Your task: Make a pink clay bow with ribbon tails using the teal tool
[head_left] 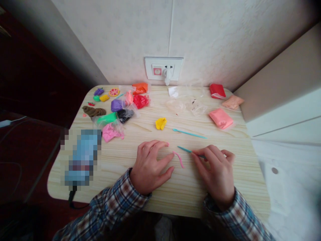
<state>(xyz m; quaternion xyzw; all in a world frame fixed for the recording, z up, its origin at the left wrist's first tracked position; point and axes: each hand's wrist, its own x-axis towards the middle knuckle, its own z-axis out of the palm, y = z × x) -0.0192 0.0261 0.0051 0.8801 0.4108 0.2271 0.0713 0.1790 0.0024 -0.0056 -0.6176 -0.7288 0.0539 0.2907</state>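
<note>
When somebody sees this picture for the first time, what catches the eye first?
Probably the bright yellow lump, near the middle of the table. Next, the right hand holding a blue stick, and the spread left hand beside a thin pink strip. Colourful packets crowd the table's far left part.

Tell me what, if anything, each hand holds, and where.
The right hand pinches a teal stick behind its free front end. The left hand appears to hold nothing.

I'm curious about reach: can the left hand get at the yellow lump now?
Probably yes: the left hand is close to the yellow lump, and nothing seems to stand between them.
</note>
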